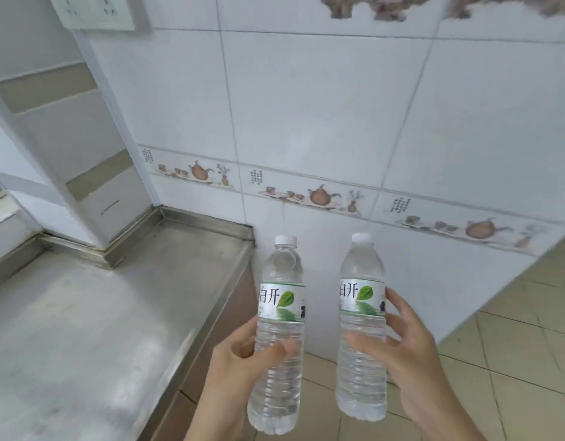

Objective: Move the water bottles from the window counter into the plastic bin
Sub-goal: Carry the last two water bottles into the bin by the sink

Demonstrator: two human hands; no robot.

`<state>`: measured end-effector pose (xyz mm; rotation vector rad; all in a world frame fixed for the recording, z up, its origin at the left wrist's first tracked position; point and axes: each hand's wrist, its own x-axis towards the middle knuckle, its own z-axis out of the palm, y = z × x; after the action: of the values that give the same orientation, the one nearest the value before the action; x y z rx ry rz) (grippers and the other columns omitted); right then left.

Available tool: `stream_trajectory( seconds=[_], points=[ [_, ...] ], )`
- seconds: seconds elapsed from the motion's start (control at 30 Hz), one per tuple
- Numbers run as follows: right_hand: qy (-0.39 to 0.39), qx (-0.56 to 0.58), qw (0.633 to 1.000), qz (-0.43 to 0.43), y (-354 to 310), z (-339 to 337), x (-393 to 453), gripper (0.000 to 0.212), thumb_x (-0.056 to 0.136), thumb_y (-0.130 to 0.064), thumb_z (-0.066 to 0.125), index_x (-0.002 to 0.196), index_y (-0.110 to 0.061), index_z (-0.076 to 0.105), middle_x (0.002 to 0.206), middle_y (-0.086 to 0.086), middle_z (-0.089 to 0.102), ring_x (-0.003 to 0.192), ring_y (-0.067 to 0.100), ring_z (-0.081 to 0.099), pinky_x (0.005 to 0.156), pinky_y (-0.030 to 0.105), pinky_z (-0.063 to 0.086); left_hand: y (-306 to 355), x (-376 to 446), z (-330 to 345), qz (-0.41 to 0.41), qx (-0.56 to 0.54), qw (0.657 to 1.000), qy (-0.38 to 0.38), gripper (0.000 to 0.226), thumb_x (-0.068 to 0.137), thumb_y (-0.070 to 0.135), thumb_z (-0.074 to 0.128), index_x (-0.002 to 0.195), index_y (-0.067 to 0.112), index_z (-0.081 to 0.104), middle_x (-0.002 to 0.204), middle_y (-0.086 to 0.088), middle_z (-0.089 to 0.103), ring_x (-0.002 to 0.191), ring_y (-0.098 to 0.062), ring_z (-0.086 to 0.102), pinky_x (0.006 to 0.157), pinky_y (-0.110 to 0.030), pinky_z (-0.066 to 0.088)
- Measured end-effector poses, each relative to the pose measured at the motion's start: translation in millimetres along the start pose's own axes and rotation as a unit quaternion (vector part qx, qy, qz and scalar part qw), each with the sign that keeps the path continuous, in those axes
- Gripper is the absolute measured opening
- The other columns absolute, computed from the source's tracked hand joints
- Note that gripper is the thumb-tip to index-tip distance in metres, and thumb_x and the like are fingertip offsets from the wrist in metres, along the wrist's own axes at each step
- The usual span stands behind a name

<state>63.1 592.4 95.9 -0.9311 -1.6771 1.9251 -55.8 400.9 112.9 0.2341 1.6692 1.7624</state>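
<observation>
White glazed wall tiles (322,106), crossed by a border strip printed with brown teapots, back a brushed stainless steel worktop (99,313) whose raised lip runs along the wall and turns at the far right corner. What shows of the worktop is bare, dull and lightly scuffed. Past its right edge you are standing over a beige tiled floor (513,361).

You have one bottle in each hand, both off the worktop and held over the floor, just beyond its right edge. Your left hand (240,354) is wrapped round the ribbed lower half of the left water bottle (279,316), thumb across the front, fingers closed behind. Your right hand (411,351) clasps the right water bottle (362,313) at the same height, thumb in front and fingers curled round the far side, reaching the label's edge.

Both bottles stand nearly upright, long axes vertical, white caps up, side by side but apart. They are clear, thin-walled plastic with ridged bodies and a green-leaf paper label; they look full, so expect weight and some give under a squeeze.

The plastic bin is nowhere in view, so you cannot yet tell which way it lies from either hand. My guess is that you must turn to find it before lowering the bottles in.
</observation>
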Motion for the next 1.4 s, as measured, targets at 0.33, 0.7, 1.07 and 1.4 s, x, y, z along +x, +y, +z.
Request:
stream_trajectory(
  seconds=[0.33, 0.7, 1.07, 1.4],
  points=[
    [0.185, 0.086, 0.979, -0.012, -14.9, -166.5, -40.8, 0.094, 0.038, -0.011, 0.088, 0.122, -0.041, 0.057, 0.105, 0.002, 0.071, 0.088, 0.021, 0.072, 0.063, 0.033, 0.056, -13.2, 25.4, 180.8, -0.048, 0.071, 0.978, -0.191, 0.051, 0.051, 0.022, 0.086, 0.100, 0.028, 0.080, 0.095, -0.005, 0.079, 0.091, -0.023, 0.075, 0.088, -0.036, 0.057],
    [0.356, 0.111, 0.927, -0.037, -30.2, -316.9, -22.7, 0.084, 0.043, -0.021, 0.088, 0.116, -0.049, 0.057, 0.107, -0.001, 0.069, 0.085, 0.017, 0.073, 0.070, 0.039, 0.055, -23.0, 83.8, 373.4, -0.096, 0.129, 0.919, -0.359, 0.043, 0.063, 0.012, 0.087, 0.104, 0.024, 0.078, 0.101, -0.007, 0.078, 0.093, -0.025, 0.074, 0.085, -0.035, 0.056],
    [0.465, 0.131, 0.874, -0.052, -55.6, -469.3, 20.6, 0.089, 0.037, -0.023, 0.090, 0.117, -0.047, 0.058, 0.107, 0.002, 0.070, 0.086, 0.022, 0.072, 0.077, 0.047, 0.057, -24.9, 143.2, 576.1, -0.090, 0.159, 0.874, -0.450, 0.046, 0.053, 0.026, 0.088, 0.098, 0.022, 0.079, 0.098, -0.010, 0.078, 0.091, -0.027, 0.074, 0.088, -0.041, 0.057],
    [0.508, 0.141, 0.849, -0.046, -52.5, -639.0, 60.2, 0.093, 0.031, -0.030, 0.091, 0.116, -0.051, 0.058, 0.107, 0.001, 0.070, 0.101, 0.029, 0.067, 0.082, 0.056, 0.055, -56.3, 164.5, 753.7, -0.084, 0.163, 0.864, -0.469, 0.036, 0.056, 0.020, 0.083, 0.091, 0.017, 0.079, 0.086, -0.009, 0.077, 0.074, -0.021, 0.072, 0.063, -0.028, 0.055]
  ],
)
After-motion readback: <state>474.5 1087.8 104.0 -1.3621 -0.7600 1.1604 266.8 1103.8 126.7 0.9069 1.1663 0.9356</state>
